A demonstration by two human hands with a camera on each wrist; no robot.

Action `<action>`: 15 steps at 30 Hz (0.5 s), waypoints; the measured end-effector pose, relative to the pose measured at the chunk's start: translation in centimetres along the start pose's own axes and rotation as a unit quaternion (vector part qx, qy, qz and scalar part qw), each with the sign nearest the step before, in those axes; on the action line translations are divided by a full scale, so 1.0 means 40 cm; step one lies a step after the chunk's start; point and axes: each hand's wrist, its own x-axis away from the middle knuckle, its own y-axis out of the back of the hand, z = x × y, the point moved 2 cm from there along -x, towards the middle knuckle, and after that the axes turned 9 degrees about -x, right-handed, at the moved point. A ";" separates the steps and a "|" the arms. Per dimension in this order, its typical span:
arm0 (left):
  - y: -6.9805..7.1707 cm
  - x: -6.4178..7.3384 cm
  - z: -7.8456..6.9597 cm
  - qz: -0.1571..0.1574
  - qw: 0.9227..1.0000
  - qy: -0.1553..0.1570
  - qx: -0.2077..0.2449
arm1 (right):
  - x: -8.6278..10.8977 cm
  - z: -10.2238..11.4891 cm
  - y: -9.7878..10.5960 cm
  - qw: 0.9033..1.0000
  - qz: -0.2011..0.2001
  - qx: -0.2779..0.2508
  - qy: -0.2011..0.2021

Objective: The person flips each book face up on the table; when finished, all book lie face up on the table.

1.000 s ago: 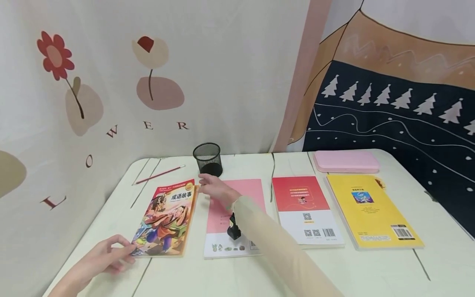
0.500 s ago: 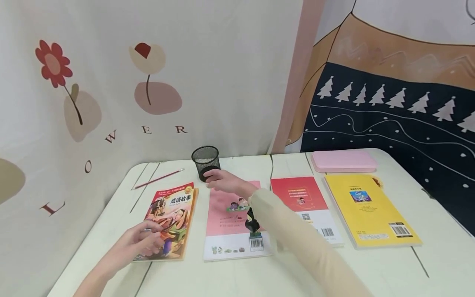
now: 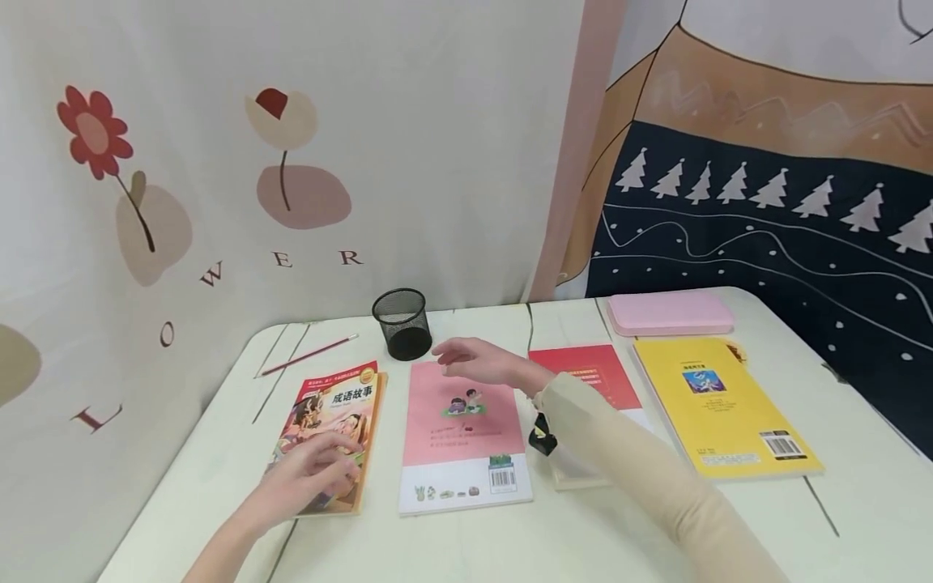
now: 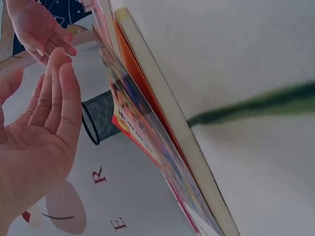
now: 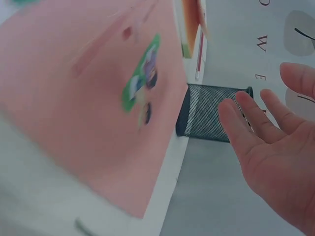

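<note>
In the head view my left hand (image 3: 309,478) hovers over the lower half of a colourful storybook (image 3: 321,425) at the left of the table. The left wrist view shows that hand (image 4: 47,118) with relaxed fingers, nothing in them, beside the storybook (image 4: 142,123). My right hand (image 3: 484,362) hangs above the top of a pink-and-white book (image 3: 466,453). Its fingers (image 5: 236,123) are loosely extended and hold nothing in the right wrist view, with the black mesh pen cup (image 5: 209,113) behind them.
A red-and-white book (image 3: 583,364), partly hidden by my right sleeve, and a yellow book (image 3: 722,413) lie to the right. Behind them is a pink pencil case (image 3: 670,314). The pen cup (image 3: 403,324) and a red pencil (image 3: 309,355) sit near the table's back edge.
My left hand has left the storybook's lower left corner and moved right over its cover. My right hand has shifted right, from beside the storybook's top to over the pink-and-white book.
</note>
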 end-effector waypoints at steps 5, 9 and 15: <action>-0.024 -0.024 -0.003 0.007 0.999 0.031 -0.023 | 0.023 -0.031 0.025 1.000 -0.008 0.010 -0.005; -0.040 -0.038 -0.010 0.009 0.997 0.053 -0.048 | 0.041 -0.053 0.041 1.000 -0.018 0.016 -0.021; -0.058 -0.056 -0.021 0.001 0.990 0.075 -0.117 | 0.058 -0.085 0.080 0.998 -0.039 0.037 -0.031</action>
